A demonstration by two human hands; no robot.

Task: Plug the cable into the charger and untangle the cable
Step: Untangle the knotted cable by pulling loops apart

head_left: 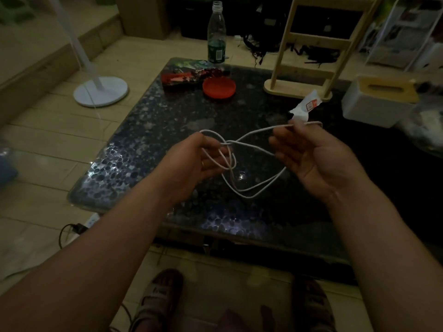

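A thin white cable [249, 144] hangs in tangled loops between my two hands above the dark speckled table [148, 144]. My left hand [196, 159] has its fingers closed around a loop at the left, where the strands cross in a loose knot. My right hand [311, 152] is palm up; thumb and fingertips pinch a strand near its far end, by a crumpled white wrapper [305, 107]. The lowest loop sags toward the tabletop. I see no charger, and the cable's plugs are hidden.
On the table's far side stand a plastic bottle [217, 34], snack packets [187, 73], a red round lid [219, 87], a wooden rack [311, 56] and a white tissue box [376, 104]. A fan base [100, 91] and a power strip [88, 224] are on the floor at left.
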